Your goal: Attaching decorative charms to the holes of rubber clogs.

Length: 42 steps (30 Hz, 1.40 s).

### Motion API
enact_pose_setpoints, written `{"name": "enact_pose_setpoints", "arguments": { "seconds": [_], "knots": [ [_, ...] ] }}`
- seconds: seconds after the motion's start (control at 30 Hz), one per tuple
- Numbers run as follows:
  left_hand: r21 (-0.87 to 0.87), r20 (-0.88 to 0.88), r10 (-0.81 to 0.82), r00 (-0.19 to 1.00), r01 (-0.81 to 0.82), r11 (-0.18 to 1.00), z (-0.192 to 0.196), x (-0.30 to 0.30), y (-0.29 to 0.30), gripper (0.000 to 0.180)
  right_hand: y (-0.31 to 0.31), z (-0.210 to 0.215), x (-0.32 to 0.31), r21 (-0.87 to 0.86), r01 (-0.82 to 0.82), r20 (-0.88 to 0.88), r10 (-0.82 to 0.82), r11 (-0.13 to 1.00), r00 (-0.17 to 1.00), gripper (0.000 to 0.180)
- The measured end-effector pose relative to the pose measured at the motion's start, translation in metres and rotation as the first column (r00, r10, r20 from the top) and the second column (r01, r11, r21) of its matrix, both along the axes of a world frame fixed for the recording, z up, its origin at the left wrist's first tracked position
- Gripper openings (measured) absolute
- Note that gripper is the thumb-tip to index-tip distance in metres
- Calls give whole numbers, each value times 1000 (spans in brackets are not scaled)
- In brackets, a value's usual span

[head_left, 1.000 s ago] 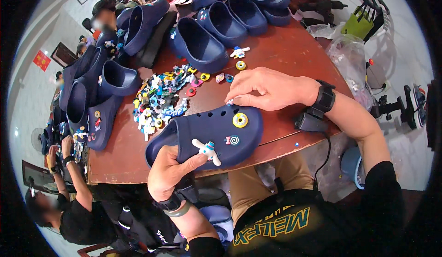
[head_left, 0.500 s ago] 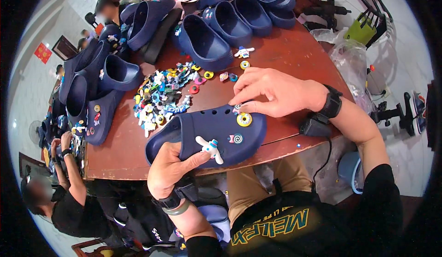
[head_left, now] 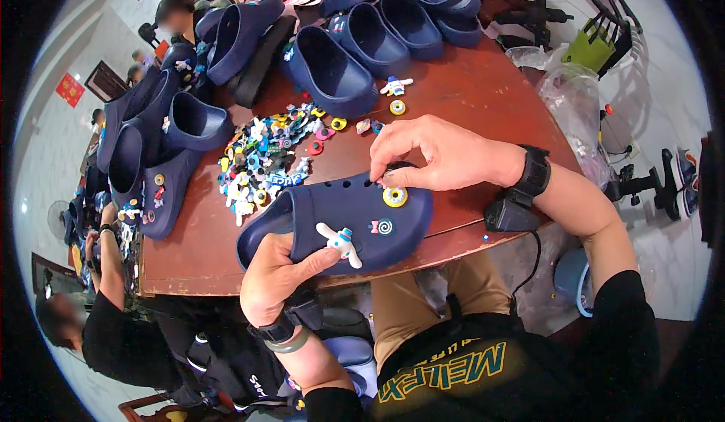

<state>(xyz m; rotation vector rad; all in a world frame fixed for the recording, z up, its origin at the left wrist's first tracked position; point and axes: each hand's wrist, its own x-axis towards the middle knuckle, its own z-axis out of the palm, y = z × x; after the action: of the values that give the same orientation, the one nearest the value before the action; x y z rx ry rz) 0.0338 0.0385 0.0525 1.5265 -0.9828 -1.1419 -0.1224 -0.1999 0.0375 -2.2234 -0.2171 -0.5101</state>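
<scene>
A navy foam clog (head_left: 321, 209) lies tilted at the table's near edge. My left hand (head_left: 276, 275) grips it through the heel opening, with the thumb over the upper beside a white long-eared character charm (head_left: 340, 245). A lollipop charm (head_left: 384, 227) and a yellow ring-shaped charm (head_left: 395, 196) also sit on the upper. Over the far row of holes, my right hand (head_left: 442, 154) is closed in a pinch on a small shoe charm, mostly hidden by the fingertips.
Behind the clog spreads a pile of mixed charms (head_left: 264, 154). A white figure charm (head_left: 396, 86) and a yellow ring charm (head_left: 397, 108) lie apart from it. More navy clogs (head_left: 332, 71) line the far and left sides. At left, another person's arm (head_left: 112, 267) reaches to the table.
My right hand has shifted slightly left along the clog's holes, and its fingertips now cover the small charm more. The clog has moved slightly left. The person at left has lowered their hands.
</scene>
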Motion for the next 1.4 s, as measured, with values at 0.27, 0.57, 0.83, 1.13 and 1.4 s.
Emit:
{"name": "enact_pose_setpoints", "arguments": {
  "seconds": [0.27,0.57,0.83,1.13,1.4],
  "knots": [
    [-12,61,-1,998,2,1000,1,1,1,25,-12,2,-1,77,-3,-158,15,997,987,17],
    [38,99,6,995,-10,999,-3,3,0,23,-11,19,12,284,143,-650,81,948,755,37],
    [-40,164,-24,986,31,999,-6,6,-5,22,13,39,14,-71,64,-723,-95,995,684,29],
    [-48,119,-58,991,64,997,-3,8,-1,24,-11,12,4,232,100,-490,27,967,871,24],
    [-8,54,-71,996,72,997,-2,8,0,26,-56,-44,38,-297,442,27,-455,847,890,19]
  ]
}}
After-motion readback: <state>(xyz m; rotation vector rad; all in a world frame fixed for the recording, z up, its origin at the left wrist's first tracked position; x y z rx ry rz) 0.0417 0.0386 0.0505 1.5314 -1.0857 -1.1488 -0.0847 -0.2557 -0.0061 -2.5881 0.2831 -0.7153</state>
